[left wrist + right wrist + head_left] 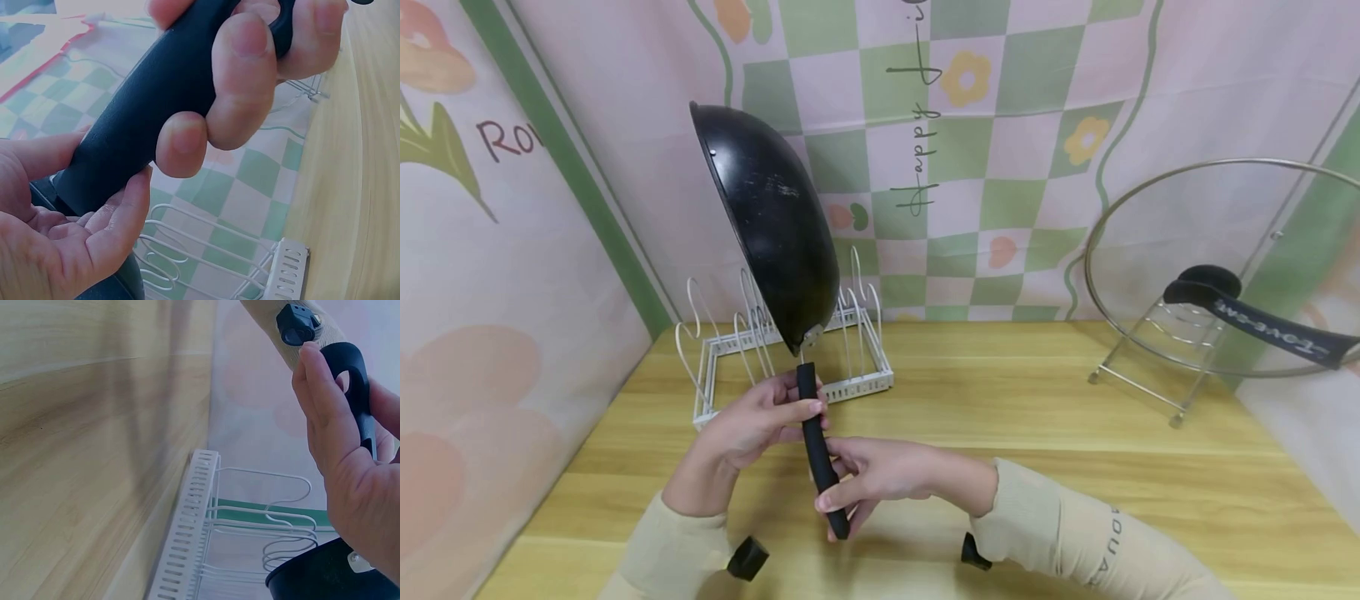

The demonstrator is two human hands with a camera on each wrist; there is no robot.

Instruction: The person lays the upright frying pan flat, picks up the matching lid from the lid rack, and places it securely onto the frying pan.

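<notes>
A black wok (767,208) is held up on edge, tilted, its rounded outside facing right and its handle (816,442) pointing down toward me. My left hand (760,421) grips the handle's upper part near the wok, thumb across the front. Lower down, my right hand (880,475) pinches the handle near its end between thumb and fingers. In the left wrist view, right-hand fingers (244,81) curl beside the handle's hanging hole, and the left hand (69,244) holds the other end. The wok's inside faces away and is hidden.
A white wire rack (857,387) stands on the wooden table (985,400) behind the hands, partly covered by the wok. To the right, a glass lid (1135,250) with a black handle leans upright on a small wire stand (1138,392). A patterned curtain backs the table.
</notes>
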